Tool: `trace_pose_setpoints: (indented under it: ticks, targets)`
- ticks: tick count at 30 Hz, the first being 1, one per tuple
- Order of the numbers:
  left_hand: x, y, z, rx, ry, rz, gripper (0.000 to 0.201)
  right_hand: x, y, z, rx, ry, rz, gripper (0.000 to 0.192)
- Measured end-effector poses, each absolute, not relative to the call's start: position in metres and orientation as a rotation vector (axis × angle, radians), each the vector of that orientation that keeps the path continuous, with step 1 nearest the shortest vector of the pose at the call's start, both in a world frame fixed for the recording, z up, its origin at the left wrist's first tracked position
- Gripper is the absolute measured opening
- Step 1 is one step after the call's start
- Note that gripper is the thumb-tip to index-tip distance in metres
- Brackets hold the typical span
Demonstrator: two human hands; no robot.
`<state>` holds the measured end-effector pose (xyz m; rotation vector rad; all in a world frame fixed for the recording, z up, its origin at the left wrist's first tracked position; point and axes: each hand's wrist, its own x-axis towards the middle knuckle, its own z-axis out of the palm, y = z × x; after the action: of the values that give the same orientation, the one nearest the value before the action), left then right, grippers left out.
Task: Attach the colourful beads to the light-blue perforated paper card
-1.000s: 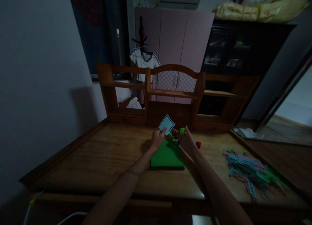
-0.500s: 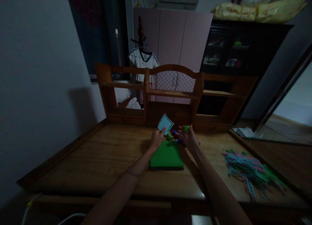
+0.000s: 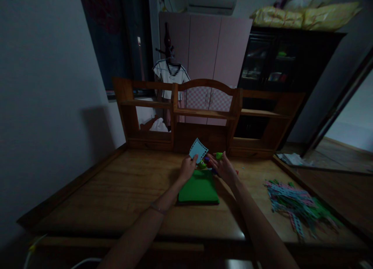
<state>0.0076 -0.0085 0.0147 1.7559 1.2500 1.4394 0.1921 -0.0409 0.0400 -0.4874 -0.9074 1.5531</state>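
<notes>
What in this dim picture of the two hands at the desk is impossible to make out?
- Head view: the small green piece at the right hand fingertips is too small and dim to identify.
- The bits beyond the green pad are partly hidden by both hands.
- The blue card in the left hand: any print is too small.
- The strip pile blurs together.

We're in a pretty dim room. Pale pink wardrobe behind our wooden desk hutch, dark glass-fronted cabinet beside it.
</notes>
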Motion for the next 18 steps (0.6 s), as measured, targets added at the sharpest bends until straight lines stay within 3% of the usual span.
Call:
trace_pose_setpoints:
  ticks: [14,18]
  targets:
    - [0.0123,-0.0115,0.0120,1.720,1.186,1.431,0.034,0.1860,-0.0451,0.0425,-0.602,-0.913,1.642,0.038]
    - [0.0126,-0.0150,0.0171,1.639,1.169,1.472,0.031,0.1864,-0.0402,0.0393,-0.655,-0.929,1.446,0.034]
